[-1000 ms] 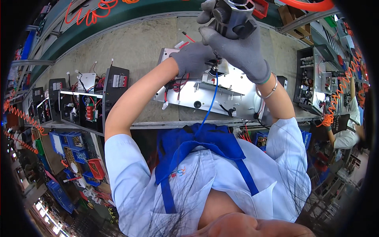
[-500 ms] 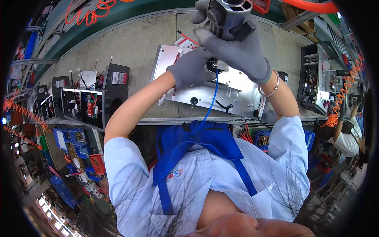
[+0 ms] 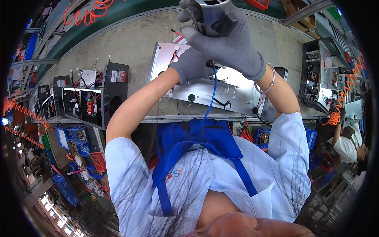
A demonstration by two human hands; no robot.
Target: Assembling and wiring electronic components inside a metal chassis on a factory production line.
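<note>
A silver and black power tool (image 3: pixel 215 15), its lower end hidden, stands above a shiny metal panel (image 3: pixel 177 91). My right hand (image 3: pixel 239 51), in a grey glove, is wrapped round it. Under it, my left hand (image 3: pixel 191 65), also gloved, is closed low over the panel. Its fingertips are partly covered by my right hand, beside a small dark part (image 3: pixel 211 63), and I cannot make out what they pinch. From there a blue cord (image 3: pixel 213 91) runs down toward my blue apron. Small standoffs, a black round fitting (image 3: pixel 192 97) and short wires show on the panel.
At the left of the bench (image 3: pixel 144 35) stand opened dark equipment housings (image 3: pixel 114 93) with wiring. Another open housing (image 3: pixel 316 75) is at the right. Blue parts bins (image 3: pixel 81 136) and a red bin (image 3: pixel 98 161) sit below left. An orange coiled hose (image 3: pixel 341 98) hangs right, near another person (image 3: pixel 349 144).
My right hand and the tool have moved a little left and toward the far side. The panel sits slightly further left. A thick orange hose at the top right has left the view.
</note>
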